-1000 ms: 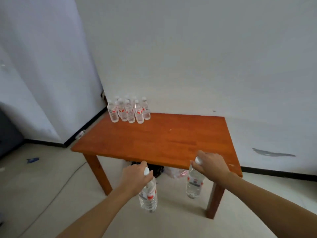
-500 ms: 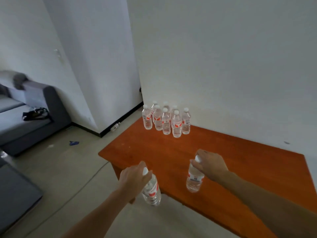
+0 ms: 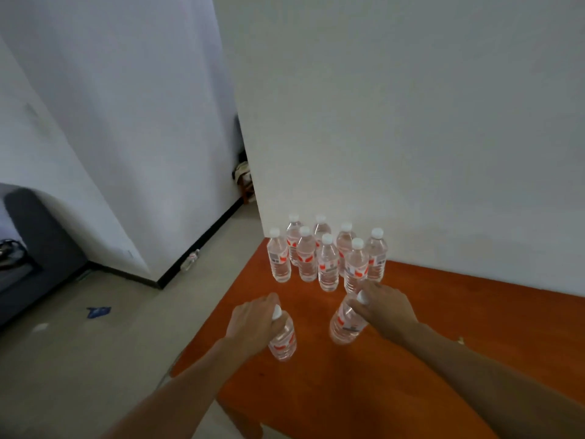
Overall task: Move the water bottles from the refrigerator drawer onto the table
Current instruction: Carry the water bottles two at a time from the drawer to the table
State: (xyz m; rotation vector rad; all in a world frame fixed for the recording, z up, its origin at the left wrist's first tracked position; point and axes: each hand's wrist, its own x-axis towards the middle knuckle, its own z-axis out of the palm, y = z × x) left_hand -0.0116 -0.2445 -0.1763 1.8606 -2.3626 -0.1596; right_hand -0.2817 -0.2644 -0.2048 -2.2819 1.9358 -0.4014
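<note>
While both arms reach over the orange table [image 3: 474, 327], the left hand [image 3: 253, 324] has its fingers clamped around the neck of one water bottle [image 3: 283, 340], and the right hand [image 3: 384, 310] grips the cap end of a second bottle [image 3: 345, 321], tilted. Just beyond stand eight upright bottles [image 3: 327, 264], clustered at the table's far corner by the wall [image 3: 411, 122].
</note>
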